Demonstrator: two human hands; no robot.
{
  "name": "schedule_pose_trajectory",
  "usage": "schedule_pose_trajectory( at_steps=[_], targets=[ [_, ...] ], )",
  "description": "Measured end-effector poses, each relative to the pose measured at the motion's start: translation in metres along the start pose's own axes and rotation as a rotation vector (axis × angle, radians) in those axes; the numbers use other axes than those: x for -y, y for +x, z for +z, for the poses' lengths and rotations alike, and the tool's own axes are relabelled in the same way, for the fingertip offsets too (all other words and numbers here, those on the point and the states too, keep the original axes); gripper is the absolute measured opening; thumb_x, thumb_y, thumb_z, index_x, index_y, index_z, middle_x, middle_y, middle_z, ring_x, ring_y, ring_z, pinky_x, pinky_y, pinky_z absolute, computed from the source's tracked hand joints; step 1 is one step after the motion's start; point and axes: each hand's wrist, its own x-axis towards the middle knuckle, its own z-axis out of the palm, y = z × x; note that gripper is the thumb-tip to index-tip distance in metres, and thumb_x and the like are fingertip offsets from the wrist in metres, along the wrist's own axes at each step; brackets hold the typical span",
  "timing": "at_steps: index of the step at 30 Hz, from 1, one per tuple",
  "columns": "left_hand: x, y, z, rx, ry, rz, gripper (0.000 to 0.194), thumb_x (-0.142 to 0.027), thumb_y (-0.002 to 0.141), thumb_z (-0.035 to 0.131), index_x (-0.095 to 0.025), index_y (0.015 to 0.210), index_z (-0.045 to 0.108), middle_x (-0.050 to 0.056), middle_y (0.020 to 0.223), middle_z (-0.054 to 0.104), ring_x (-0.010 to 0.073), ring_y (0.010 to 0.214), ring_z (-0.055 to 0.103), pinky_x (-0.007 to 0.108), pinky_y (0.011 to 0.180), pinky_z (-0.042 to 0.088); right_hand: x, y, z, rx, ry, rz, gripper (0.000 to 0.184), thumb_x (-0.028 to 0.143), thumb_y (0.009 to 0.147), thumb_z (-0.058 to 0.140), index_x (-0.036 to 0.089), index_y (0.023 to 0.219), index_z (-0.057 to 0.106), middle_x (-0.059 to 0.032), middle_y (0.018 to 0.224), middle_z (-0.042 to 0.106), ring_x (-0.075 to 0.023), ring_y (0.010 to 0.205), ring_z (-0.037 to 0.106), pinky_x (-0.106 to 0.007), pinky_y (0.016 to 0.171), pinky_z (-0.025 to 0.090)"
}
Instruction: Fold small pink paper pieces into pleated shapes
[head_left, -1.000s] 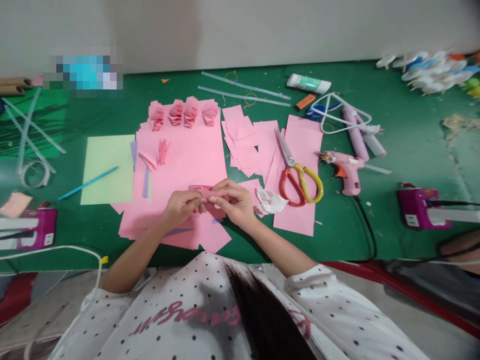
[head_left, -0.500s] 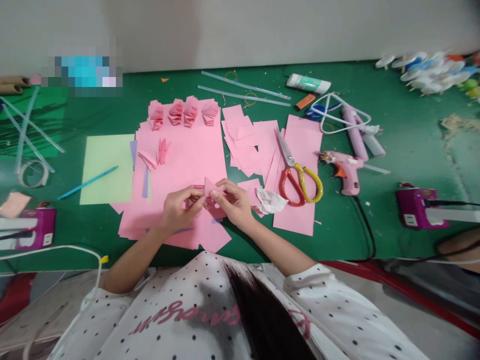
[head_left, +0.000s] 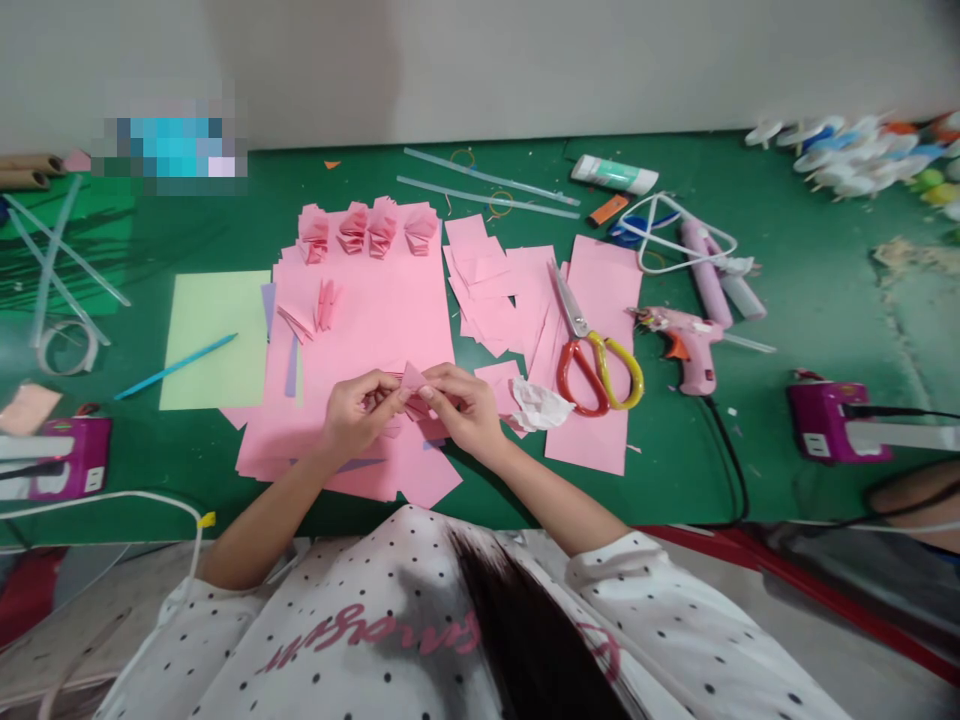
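Item, one folded pink paper (head_left: 411, 377): yours, held between your two hands, over the near half of the pink paper stack (head_left: 375, 320), short of the worktop's (head_left: 225, 220) near edge. Its one visible pointed corner aims at the far edge; your fingers cover the rest, so its long axis cannot be told.

Your hands, two: left hand (head_left: 364, 412) pinching the paper from its left, right hand (head_left: 466, 408) pinching from its right, thumbs almost meeting.

Pleated pink fans (head_left: 382, 235), four, in a row along the stack's far side. Smaller folded pink pieces (head_left: 327, 303), two, near the stack's left side. Cut pink slips (head_left: 484, 320), several, overlapping, not countable, to your right.

Scissors (head_left: 573, 308), one pair, blades towards the far edge. Crumpled white tissue (head_left: 541, 405), one, beside your right hand. Hot-glue gun (head_left: 696, 355), one, farther right. Blue pencil (head_left: 176, 367), one, lying across one pale green sheet (head_left: 217, 310), left.
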Motion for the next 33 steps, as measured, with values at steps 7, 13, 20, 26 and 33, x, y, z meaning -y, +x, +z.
schedule_pose_trajectory(
  at_steps=[7, 13, 20, 26, 33],
  targets=[
    [-0.0002, -0.0022, -0.0008, 0.066, 0.006, -0.028, 0.026, -0.034, 0.088, 0.066, -0.015, 0.071, 0.061, -0.001, 0.057, 0.06, 0.0067, 0.048, 0.045, 0.019, 0.047, 0.033, -0.0059, -0.002, 0.0022, 0.001, -0.079, 0.013, 0.034, 0.047, 0.096, 0.063, 0.02, 0.074, 0.062, -0.0036, 0.077, 0.063, -0.0145, 0.067, 0.057, -0.029, 0.058, 0.044],
    [0.003, -0.0014, 0.0042, 0.04, 0.062, -0.014, 0.026, -0.028, 0.08, 0.066, -0.018, 0.064, 0.048, -0.007, 0.051, 0.041, 0.0056, 0.047, 0.03, 0.019, 0.044, 0.024, -0.0075, -0.0032, 0.0043, 0.008, -0.123, -0.04, 0.033, 0.045, 0.097, 0.06, 0.021, 0.075, 0.06, -0.0033, 0.075, 0.062, -0.0148, 0.065, 0.055, -0.03, 0.058, 0.043],
    [0.0022, -0.0011, 0.0018, 0.053, 0.063, -0.008, 0.024, -0.027, 0.081, 0.063, -0.019, 0.065, 0.048, -0.006, 0.053, 0.043, 0.007, 0.049, 0.034, 0.021, 0.046, 0.027, -0.0088, -0.0024, 0.0024, 0.069, -0.083, 0.012, 0.025, 0.041, 0.097, 0.061, 0.02, 0.082, 0.06, -0.0003, 0.075, 0.057, -0.0115, 0.058, 0.049, -0.027, 0.054, 0.039],
    [-0.0002, -0.001, 0.0002, 0.089, 0.053, 0.006, 0.024, -0.028, 0.082, 0.062, -0.019, 0.065, 0.048, -0.005, 0.054, 0.045, 0.0072, 0.049, 0.034, 0.021, 0.047, 0.027, -0.0058, -0.0037, 0.0003, 0.089, -0.111, -0.053, 0.029, 0.039, 0.1, 0.056, 0.021, 0.077, 0.058, -0.0029, 0.076, 0.059, -0.0149, 0.068, 0.054, -0.03, 0.06, 0.042],
    [-0.0004, -0.0014, -0.0015, 0.181, -0.015, -0.065, 0.026, -0.034, 0.086, 0.063, -0.017, 0.069, 0.052, -0.004, 0.058, 0.045, 0.0079, 0.054, 0.037, 0.021, 0.051, 0.031, -0.0047, -0.0037, -0.0013, 0.101, -0.089, -0.066, 0.031, 0.039, 0.1, 0.056, 0.021, 0.075, 0.056, -0.0018, 0.073, 0.057, -0.0151, 0.067, 0.053, -0.03, 0.061, 0.042]
  ],
)
